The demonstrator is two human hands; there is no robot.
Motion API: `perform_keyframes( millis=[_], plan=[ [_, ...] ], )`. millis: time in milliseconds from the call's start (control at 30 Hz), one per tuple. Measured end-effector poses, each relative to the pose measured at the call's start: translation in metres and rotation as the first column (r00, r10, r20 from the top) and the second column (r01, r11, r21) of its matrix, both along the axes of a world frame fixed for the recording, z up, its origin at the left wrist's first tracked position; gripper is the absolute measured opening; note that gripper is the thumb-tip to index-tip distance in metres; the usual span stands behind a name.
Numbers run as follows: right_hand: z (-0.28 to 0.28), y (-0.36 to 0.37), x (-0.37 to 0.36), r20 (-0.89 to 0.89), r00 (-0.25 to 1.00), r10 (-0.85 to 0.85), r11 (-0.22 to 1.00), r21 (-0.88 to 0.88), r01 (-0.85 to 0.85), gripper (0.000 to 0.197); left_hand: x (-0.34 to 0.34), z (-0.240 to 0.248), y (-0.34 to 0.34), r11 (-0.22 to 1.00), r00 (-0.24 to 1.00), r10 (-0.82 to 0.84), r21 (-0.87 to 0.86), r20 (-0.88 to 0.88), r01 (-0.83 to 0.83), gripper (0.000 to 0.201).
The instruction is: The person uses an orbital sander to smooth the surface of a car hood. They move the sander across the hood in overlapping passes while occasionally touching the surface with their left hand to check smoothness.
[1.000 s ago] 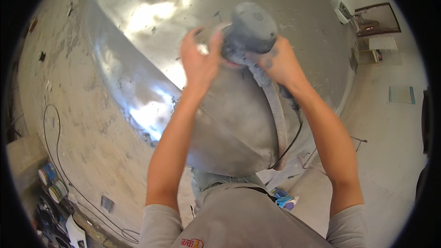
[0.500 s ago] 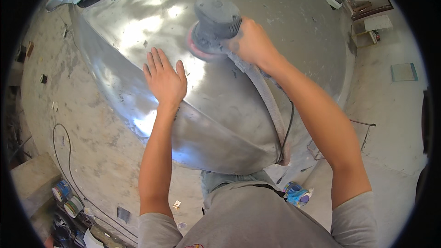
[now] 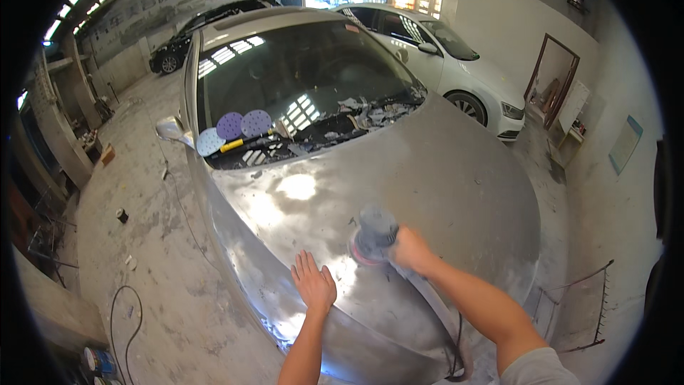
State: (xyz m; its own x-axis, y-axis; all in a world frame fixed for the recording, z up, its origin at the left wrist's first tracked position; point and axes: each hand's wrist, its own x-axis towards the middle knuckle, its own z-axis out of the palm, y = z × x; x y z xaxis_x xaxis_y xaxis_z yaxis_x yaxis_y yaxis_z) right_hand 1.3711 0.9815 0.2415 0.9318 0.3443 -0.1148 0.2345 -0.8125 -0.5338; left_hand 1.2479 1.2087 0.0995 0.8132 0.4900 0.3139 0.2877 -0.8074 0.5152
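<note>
A grey electric sander (image 3: 377,228) with a pinkish disc at its base rests on the bare-metal car hood (image 3: 456,185). My right hand (image 3: 411,248) is wrapped round the sander from its right side; the fingers on the far side are hidden and slightly blurred. Behind it a dust hose and a black cord (image 3: 459,328) run toward the hood's front edge. Flat on the hood, left of the sander, lies my left hand (image 3: 313,285) with its fingers stretched and nothing in it. Bright reflections and dull patches mark the metal around both hands.
Purple and pale-blue sanding discs (image 3: 229,126) and a yellow-handled tool (image 3: 232,145) lie at the windshield's base, beside torn scraps (image 3: 370,113). A white car (image 3: 427,46) stands behind at right. A metal rack (image 3: 605,299) is by the right wall; a cable (image 3: 139,306) loops on the left floor.
My view has tilted up, bringing in the windshield, other cars and the workshop. My left hand still lies flat on the hood; my right still grips the sander.
</note>
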Motion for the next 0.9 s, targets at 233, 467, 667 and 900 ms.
perform_keyframes(
  millis=[233, 467, 667, 900],
  plan=[
    [0.008, -0.008, -0.021, -0.13, 0.979, 0.159, 0.979, -0.11, -0.174, 0.05, 0.01, -0.01, 0.002, 0.999, 0.999, 0.029, 0.017, -0.016, -0.029, 0.064],
    [0.003, -0.017, -0.034, -0.14, 0.987, 0.078, 0.996, -0.025, -0.082, 0.05, 0.017, -0.005, 0.014, 0.996, 0.998, 0.01, 0.085, -0.063, -0.004, 0.069],
    [-0.017, -0.033, -0.042, -0.16, 0.986, 0.034, 0.998, -0.043, -0.042, 0.047, 0.051, 0.013, 0.062, 0.989, 0.973, -0.063, 0.115, -0.223, 0.09, 0.081],
    [-0.035, -0.002, -0.047, -0.255, 0.963, -0.083, 0.98, 0.156, 0.126, 0.049, 0.085, 0.019, 0.112, 0.958, 0.95, -0.193, 0.161, -0.247, 0.236, 0.09]
  ],
)
